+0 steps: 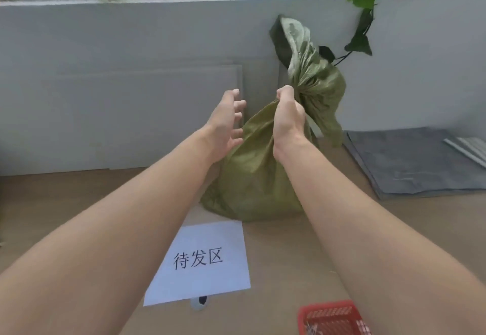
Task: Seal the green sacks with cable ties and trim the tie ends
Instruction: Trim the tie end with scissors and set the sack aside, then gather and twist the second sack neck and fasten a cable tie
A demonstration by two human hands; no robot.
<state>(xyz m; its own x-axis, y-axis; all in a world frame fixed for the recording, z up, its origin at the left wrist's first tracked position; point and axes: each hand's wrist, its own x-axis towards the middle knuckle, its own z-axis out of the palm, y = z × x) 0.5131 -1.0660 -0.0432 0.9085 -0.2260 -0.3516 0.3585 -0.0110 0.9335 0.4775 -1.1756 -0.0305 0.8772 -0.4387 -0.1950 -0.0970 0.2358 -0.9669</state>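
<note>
The fingers of the right hand (pixel 289 113) are closed around the gathered neck of the green sack (pixel 252 176), while the left hand (pixel 227 121) is held open and empty just beside it. The sack is stood upright on the brown bench (pixel 302 255) against the grey wall (pixel 131 45), behind a white paper sign (pixel 202 261); a red basket (pixel 332 317) is seen at the near edge.
</note>
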